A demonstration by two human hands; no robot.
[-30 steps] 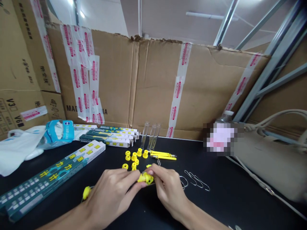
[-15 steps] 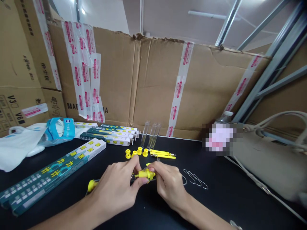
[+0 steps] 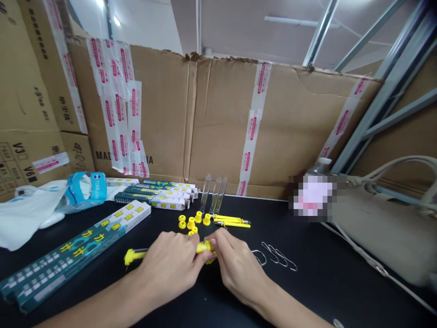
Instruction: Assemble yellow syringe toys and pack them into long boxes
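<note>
Both hands work on a tubular spring scale [image 3: 204, 247] with yellow ends, held level above the black table. My left hand [image 3: 170, 262] is closed around its tube, and the yellow left end [image 3: 130, 257] sticks out past the wrist. With bent fingers, my right hand [image 3: 239, 269] pinches the yellow fitting at the other end; its fingertips partly hide that part. Just beyond the hands lie several small yellow caps [image 3: 206, 219] and yellow rods with metal springs [image 3: 232, 221]. Several clear tubes [image 3: 215, 200] stand behind them. Metal hooks [image 3: 282, 257] lie right of my right hand.
Long printed boxes [image 3: 82, 246] lie at left, with more small boxes [image 3: 167, 200] stacked behind. A blue-and-white plastic packet [image 3: 87, 191] sits at back left. Cardboard [image 3: 218, 123] walls the rear. A bottle [image 3: 312, 196] and beige handbag [image 3: 382, 228] are at right.
My hands have drawn closer together over the yellow fitting, covering more of it. The scale's left end now shows more, further out from my left wrist. The camera view has shifted slightly.
</note>
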